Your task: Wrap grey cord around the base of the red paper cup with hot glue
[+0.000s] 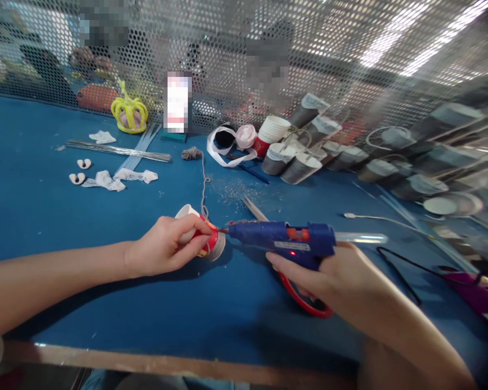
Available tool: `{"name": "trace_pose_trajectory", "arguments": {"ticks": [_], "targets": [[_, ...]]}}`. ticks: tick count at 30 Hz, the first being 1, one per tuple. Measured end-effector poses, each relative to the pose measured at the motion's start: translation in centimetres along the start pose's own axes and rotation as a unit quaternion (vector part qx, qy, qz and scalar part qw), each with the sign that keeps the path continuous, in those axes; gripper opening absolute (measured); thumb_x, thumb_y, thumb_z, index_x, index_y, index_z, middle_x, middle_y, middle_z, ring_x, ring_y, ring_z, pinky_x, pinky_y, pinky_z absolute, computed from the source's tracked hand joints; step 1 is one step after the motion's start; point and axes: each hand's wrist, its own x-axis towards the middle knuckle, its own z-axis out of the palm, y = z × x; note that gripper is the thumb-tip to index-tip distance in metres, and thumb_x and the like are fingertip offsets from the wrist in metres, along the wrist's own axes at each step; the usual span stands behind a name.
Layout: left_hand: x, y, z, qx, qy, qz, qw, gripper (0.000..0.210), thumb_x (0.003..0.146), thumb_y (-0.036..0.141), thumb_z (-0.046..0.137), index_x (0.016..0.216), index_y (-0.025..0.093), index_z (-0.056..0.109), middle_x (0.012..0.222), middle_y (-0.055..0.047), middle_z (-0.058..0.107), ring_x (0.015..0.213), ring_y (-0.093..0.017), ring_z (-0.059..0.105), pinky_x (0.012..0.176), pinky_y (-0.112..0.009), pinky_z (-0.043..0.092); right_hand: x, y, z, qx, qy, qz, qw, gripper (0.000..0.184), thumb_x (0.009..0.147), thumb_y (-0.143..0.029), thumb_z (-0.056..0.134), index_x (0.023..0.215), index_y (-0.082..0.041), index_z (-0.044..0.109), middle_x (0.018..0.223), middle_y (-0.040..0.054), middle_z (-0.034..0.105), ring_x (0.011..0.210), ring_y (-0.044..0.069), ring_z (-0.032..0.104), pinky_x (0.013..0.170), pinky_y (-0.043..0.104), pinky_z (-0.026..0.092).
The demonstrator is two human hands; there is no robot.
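Observation:
My left hand (174,241) is closed on a small paper cup (185,210), white at one end with a red printed wall, lying on its side. Grey yarn (217,247) is wrapped round the cup's right end, and a strand (205,189) runs back to a small yarn bundle (191,154). In my right hand (329,276) is a blue glue gun (264,236), its red light lit and a clear glue stick (361,238) sticking out behind. The nozzle points left, at or just beside the yarn-wrapped end; contact is unclear. Under the gun lie red-handled scissors (299,297).
Several grey-wrapped cups (301,168) stand at the back right. White ribbon (211,149), a phone (177,103), a yellow crown-shaped piece (130,114) and thin wires (117,151) lie along the back. A white cable (382,218) and a purple item (472,292) are at right.

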Motion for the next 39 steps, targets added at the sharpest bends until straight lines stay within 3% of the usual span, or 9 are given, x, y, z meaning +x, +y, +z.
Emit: {"name": "trace_pose_trajectory", "arguments": {"ticks": [3,8,15,18,22,26,31,35,39], "targets": [[0.0,0.1,0.0,0.011,0.004,0.028,1.000,0.008,0.086,0.009,0.046,0.087,0.015,0.050,0.064,0.002,0.065,0.051,-0.005,0.060,0.048,-0.012,0.044,0.4,-0.6,0.2,-0.006,-0.040,0.032,0.999,0.021,0.069,-0.041,0.054,0.060,-0.023,0.055,0.043,-0.0043,0.041,0.039,0.011,0.033,0.038,0.025,0.032],[0.1,0.1,0.0,0.036,0.007,0.047,0.998,0.007,0.086,0.010,0.046,0.089,0.016,0.050,0.068,0.001,0.066,0.056,-0.006,0.062,0.050,-0.012,0.045,0.8,-0.6,0.5,0.027,-0.038,0.050,0.998,0.028,0.067,-0.042,0.058,0.051,-0.023,0.045,0.037,-0.0072,0.033,0.033,0.008,0.030,0.032,0.023,0.024],[0.0,0.0,0.0,0.042,0.010,0.056,0.998,0.006,0.085,0.010,0.048,0.088,0.015,0.051,0.072,0.000,0.068,0.053,-0.005,0.061,0.049,-0.011,0.044,1.3,-0.5,0.2,0.021,-0.080,0.088,0.993,0.038,0.069,-0.042,0.061,0.041,-0.022,0.044,0.035,-0.0031,0.047,0.036,0.011,0.044,0.041,0.024,0.037],[0.1,0.1,-0.1,0.024,0.016,0.042,0.999,0.007,0.085,0.009,0.049,0.085,0.015,0.051,0.071,0.001,0.067,0.055,-0.005,0.063,0.051,-0.011,0.045,1.5,-0.2,-0.5,0.068,-0.088,0.075,0.991,0.042,0.072,-0.039,0.062,0.039,-0.020,0.043,0.034,-0.0036,0.047,0.036,0.008,0.042,0.045,0.023,0.037],[0.2,0.2,-0.1,0.009,0.013,0.030,0.999,0.008,0.085,0.009,0.048,0.085,0.016,0.052,0.061,0.003,0.066,0.050,-0.006,0.062,0.050,-0.012,0.047,2.3,0.7,-1.8,0.275,0.023,0.107,0.955,0.029,0.064,-0.030,0.072,0.050,-0.016,0.051,0.040,-0.0048,0.048,0.038,0.006,0.040,0.040,0.021,0.031],[0.0,0.0,-0.1,0.005,0.010,0.021,1.000,0.006,0.086,0.012,0.048,0.086,0.016,0.053,0.052,0.006,0.062,0.045,-0.006,0.059,0.050,-0.013,0.047,3.8,1.8,-3.0,0.345,0.143,0.123,0.920,0.017,0.070,-0.029,0.067,0.075,-0.018,0.055,0.063,-0.0044,0.054,0.053,0.007,0.049,0.052,0.019,0.042],[-0.1,-0.3,-0.1,-0.004,0.004,0.019,1.000,0.006,0.086,0.012,0.048,0.086,0.015,0.054,0.056,0.004,0.064,0.046,-0.005,0.059,0.050,-0.013,0.047,6.1,4.4,-2.9,0.281,0.140,0.193,0.930,0.017,0.086,-0.027,0.054,0.074,-0.014,0.056,0.067,-0.0017,0.053,0.051,0.006,0.046,0.051,0.021,0.044],[-0.1,-0.3,-0.1,-0.007,0.000,0.015,1.000,0.007,0.086,0.012,0.048,0.085,0.015,0.054,0.057,0.005,0.062,0.047,-0.005,0.058,0.051,-0.013,0.047,7.6,6.9,-1.9,0.162,0.121,0.256,0.945,0.029,0.088,-0.032,0.053,0.110,-0.014,0.055,0.106,0.0071,0.059,0.086,0.017,0.060,0.072,0.036,0.052],[-0.2,-0.3,-0.1,-0.007,-0.001,0.014,1.000,0.008,0.088,0.014,0.047,0.085,0.015,0.054,0.051,0.007,0.057,0.045,-0.005,0.055,0.050,-0.013,0.046,8.8,8.5,-1.4,0.012,0.123,0.277,0.953,0.034,0.087,-0.034,0.054,0.116,-0.015,0.054,0.116,0.0072,0.056,0.097,0.022,0.058,0.080,0.042,0.050]]}}
